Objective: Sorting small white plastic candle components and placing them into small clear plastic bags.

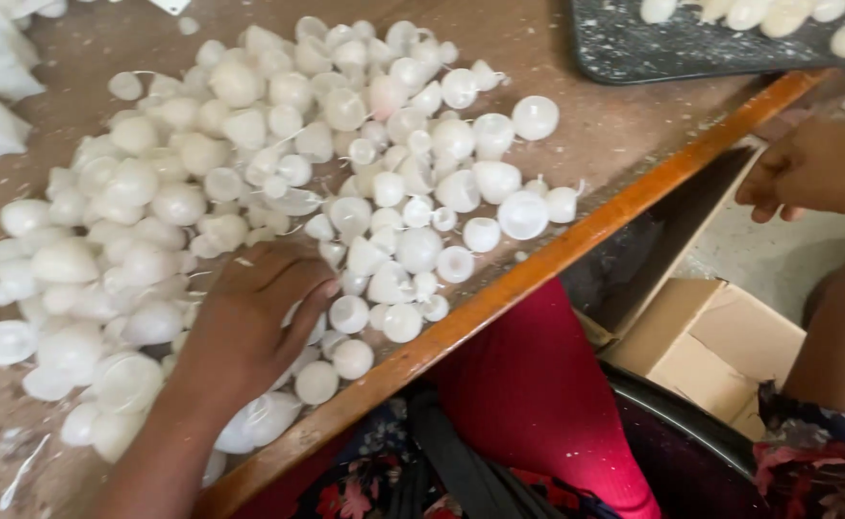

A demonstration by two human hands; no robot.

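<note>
The left hand (249, 322) lies palm down on the heap of small white wax domes (278, 183), with the fingers spread and curled over a few pieces near the table's edge; it presses on them more than it grips one. The right hand (811, 168) is off the table, well apart from the left one, with the fingers bent inward. Whether it holds anything I cannot tell, because the palm is turned away.

From left to right: the domes cover most of the brown wooden table (576, 125), some whole and some like hollow shells. The orange edge strip (576, 255) runs diagonally beside them. Below it are a red cloth (538, 394) on the lap and an open cardboard box (720, 351) on the floor. A dark tray (672, 48) with more white pieces stands at the top right.

The risk, I think, is that a sweep of the left hand pushes the round pieces over the edge strip, since several lie just beside it and roll easily.
</note>
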